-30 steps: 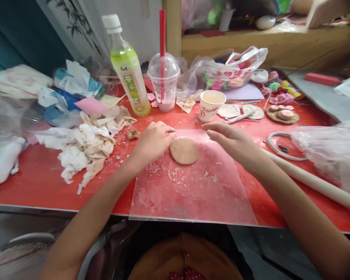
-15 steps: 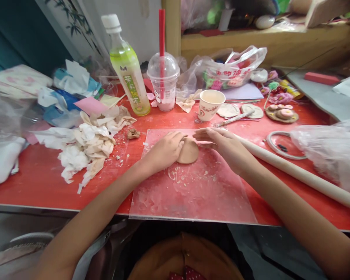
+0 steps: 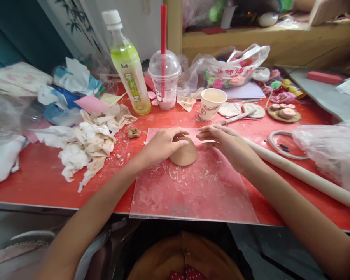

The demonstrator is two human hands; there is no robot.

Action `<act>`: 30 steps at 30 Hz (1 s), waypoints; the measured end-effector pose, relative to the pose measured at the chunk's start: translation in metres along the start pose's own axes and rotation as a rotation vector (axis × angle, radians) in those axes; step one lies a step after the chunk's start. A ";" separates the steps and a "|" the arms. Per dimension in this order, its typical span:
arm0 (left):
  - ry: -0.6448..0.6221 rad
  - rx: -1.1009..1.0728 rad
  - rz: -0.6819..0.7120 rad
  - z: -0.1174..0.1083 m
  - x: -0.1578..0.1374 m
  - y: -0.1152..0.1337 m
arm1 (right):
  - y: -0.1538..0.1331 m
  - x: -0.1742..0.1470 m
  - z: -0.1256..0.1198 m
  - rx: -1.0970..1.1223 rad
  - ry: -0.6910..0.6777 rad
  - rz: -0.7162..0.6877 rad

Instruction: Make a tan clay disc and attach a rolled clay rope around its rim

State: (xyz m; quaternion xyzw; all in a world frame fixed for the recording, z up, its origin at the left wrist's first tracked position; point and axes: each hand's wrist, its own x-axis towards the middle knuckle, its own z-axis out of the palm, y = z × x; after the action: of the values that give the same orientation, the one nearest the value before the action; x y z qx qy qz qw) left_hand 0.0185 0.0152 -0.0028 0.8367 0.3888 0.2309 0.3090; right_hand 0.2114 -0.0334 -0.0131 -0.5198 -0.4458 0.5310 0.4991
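A flat round of brown clay [image 3: 184, 153] lies on a clear plastic sheet [image 3: 181, 202] spread over the red table. My left hand [image 3: 165, 144] reaches over the clay's left and far side, its thumb apart from its fingers; the hand covers part of the clay, and whether it presses down I cannot tell. Just right of the clay, my right hand [image 3: 218, 138] hovers with its fingers stretched out towards it, holding nothing. Pale clay crumbs [image 3: 177, 175] are scattered in front of the clay.
A long pale roller [image 3: 291, 165] lies on the right. Behind stand a paper cup [image 3: 211, 104], a domed plastic cup [image 3: 165, 79] with a red straw and a green-topped bottle [image 3: 130, 77]. Crumpled tissues [image 3: 89, 149] and a small clay lump [image 3: 133, 132] are on the left.
My left hand has lifted and opened, thumb spreading from the fingers, showing more of the clay. The clay appears slightly further left and wider. My right hand has barely moved.
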 end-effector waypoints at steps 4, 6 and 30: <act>-0.070 -0.141 -0.045 -0.009 -0.002 0.003 | 0.002 0.001 0.000 -0.020 -0.070 0.009; -0.081 -0.232 -0.018 -0.014 -0.004 0.010 | 0.000 0.000 0.001 -0.032 -0.115 0.021; -0.137 -0.673 -0.271 -0.016 -0.003 0.015 | -0.019 -0.006 -0.007 0.022 -0.449 0.170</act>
State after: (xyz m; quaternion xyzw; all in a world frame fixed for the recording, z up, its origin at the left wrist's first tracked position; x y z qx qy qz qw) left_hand 0.0143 0.0104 0.0182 0.6429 0.3767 0.2460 0.6198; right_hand 0.2195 -0.0378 0.0057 -0.4189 -0.4943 0.6782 0.3467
